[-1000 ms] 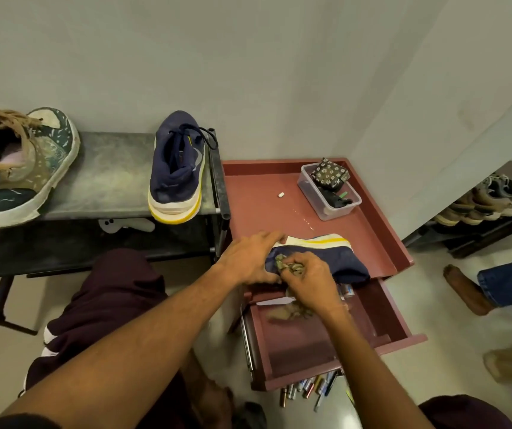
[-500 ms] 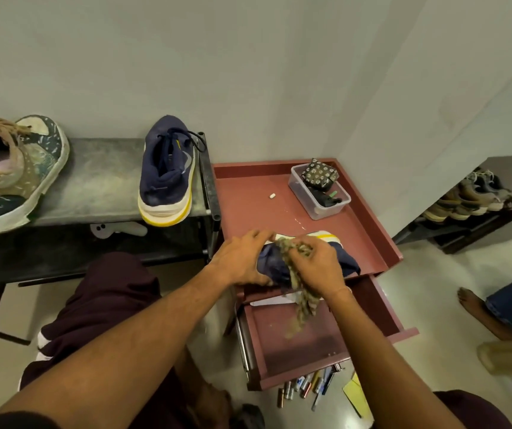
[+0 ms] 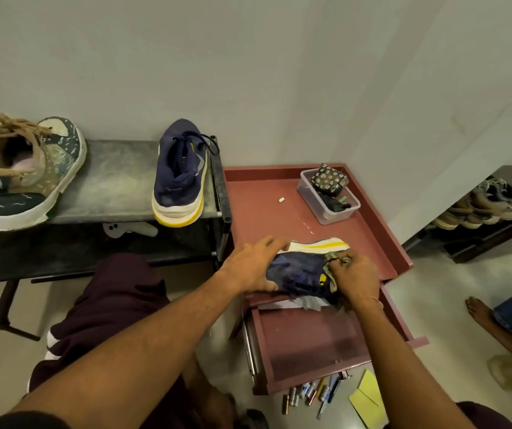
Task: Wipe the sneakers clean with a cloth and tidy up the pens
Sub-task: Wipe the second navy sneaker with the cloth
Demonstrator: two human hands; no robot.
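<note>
A navy sneaker (image 3: 301, 272) with a white and yellow sole lies on its side at the front edge of the red cabinet top (image 3: 267, 212). My left hand (image 3: 253, 266) holds its left end, thumb under and fingers over the sole. My right hand (image 3: 355, 277) grips a crumpled patterned cloth (image 3: 336, 263) against the sneaker's right end. Its navy mate (image 3: 180, 173) stands on the grey bench (image 3: 115, 181). Several pens (image 3: 313, 393) lie on the floor below the open drawer (image 3: 313, 339).
Patterned brown-laced sneakers (image 3: 19, 168) sit at the bench's left. A clear plastic box (image 3: 329, 196) with a patterned pouch stands at the cabinet's back right. Yellow paper (image 3: 367, 400) lies by the pens. Another person's foot (image 3: 480, 311) is at the right, near a low shoe rack (image 3: 480, 209).
My right hand has slid the cloth from the sneaker's middle to its right end. My left hand has kept its hold on the left end.
</note>
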